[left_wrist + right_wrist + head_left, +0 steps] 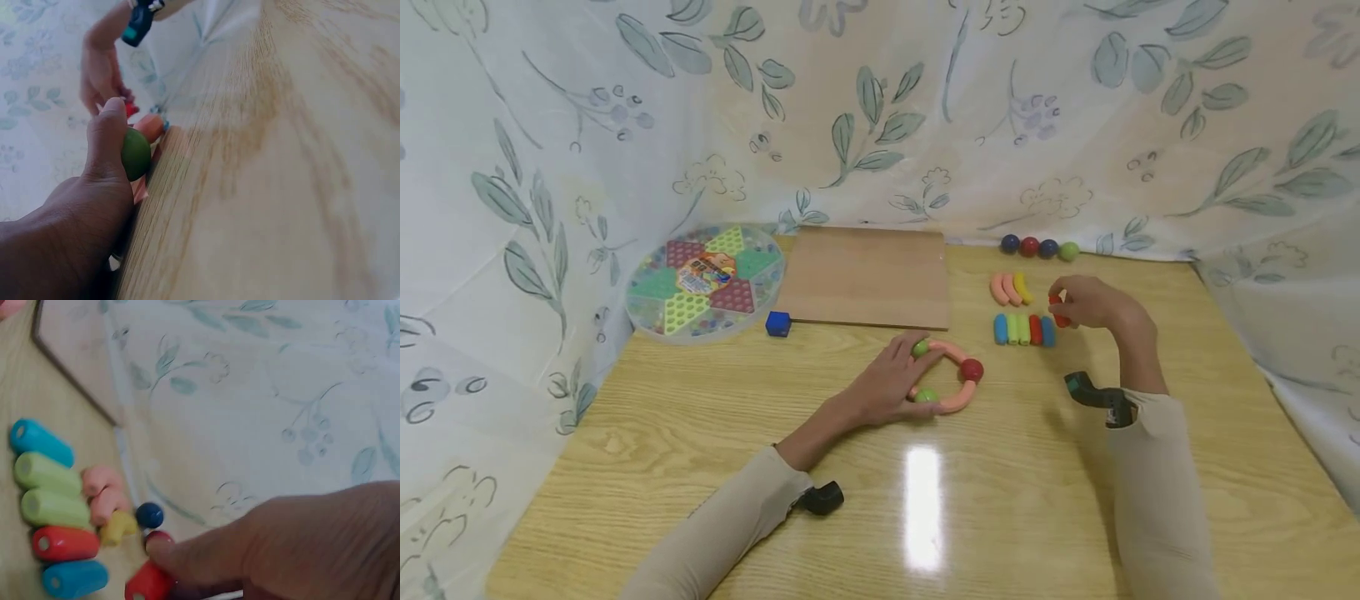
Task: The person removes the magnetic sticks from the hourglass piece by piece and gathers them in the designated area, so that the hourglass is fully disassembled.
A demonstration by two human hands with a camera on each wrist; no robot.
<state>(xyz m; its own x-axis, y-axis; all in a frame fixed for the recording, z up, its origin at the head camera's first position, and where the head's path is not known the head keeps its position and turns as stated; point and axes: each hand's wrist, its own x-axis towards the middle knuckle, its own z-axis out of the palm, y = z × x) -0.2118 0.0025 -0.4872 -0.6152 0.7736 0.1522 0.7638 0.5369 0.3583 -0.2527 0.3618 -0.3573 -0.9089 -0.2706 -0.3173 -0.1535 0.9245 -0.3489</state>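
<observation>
My left hand (891,379) grips the left side of a ring of pink curved sticks (961,402) and balls lying on the table. Its thumb lies by the near green ball (927,397) and its fingers reach the far green ball (921,348). On the ring's right side is a red ball (972,370). My right hand (1093,302) pinches a short red rod (150,582) just above the table. Left of that hand lies a row of blue, green and red rods (1024,330); pink and yellow curved sticks (1011,288) lie behind the row.
Blue, red and green balls (1048,248) line the back edge. A brown board (868,275) lies at back centre, with a blue cube (778,323) by its front left corner. Farther left is a round game board (706,283). Patterned cloth (880,108) hangs behind the table.
</observation>
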